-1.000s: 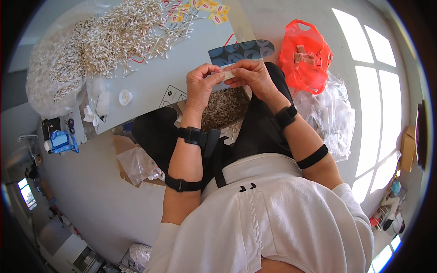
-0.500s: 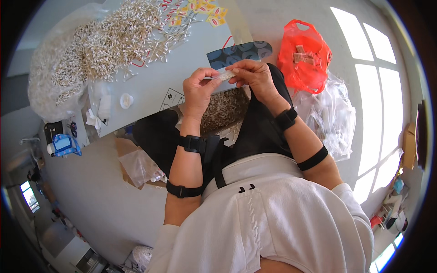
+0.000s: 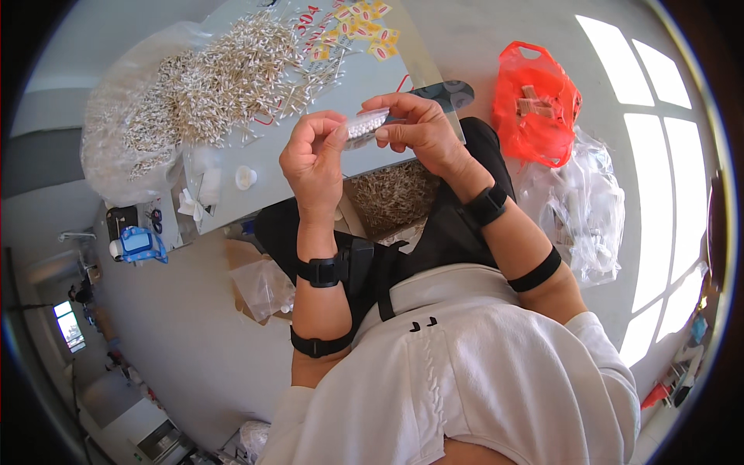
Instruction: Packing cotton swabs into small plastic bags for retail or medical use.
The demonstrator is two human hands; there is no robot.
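Between my two hands is a small clear bag of cotton swabs [image 3: 366, 128], its row of white cotton tips showing through the plastic. My left hand [image 3: 316, 155] pinches its left end between thumb and fingers. At the other end, my right hand [image 3: 422, 128] grips the bag, thumb below and forefinger bent over the top. Both hands are above the near edge of the table. Beyond them a large heap of loose cotton swabs [image 3: 240, 77] covers the table's far left part. Below the hands, a box of swabs [image 3: 394, 194] sits between my legs.
A big clear bag [image 3: 108, 147] lies beside the heap. Yellow labels [image 3: 360, 31] are at the table's far edge, a small white cup [image 3: 246, 177] near its front. To the right are a red plastic bag [image 3: 535, 108] and clear bags [image 3: 581, 209]. An opened carton [image 3: 252, 283] stands lower left.
My hands have moved slightly apart and the bag is tilted, so the row of white tips shows more plainly. The whole view has shifted a little.
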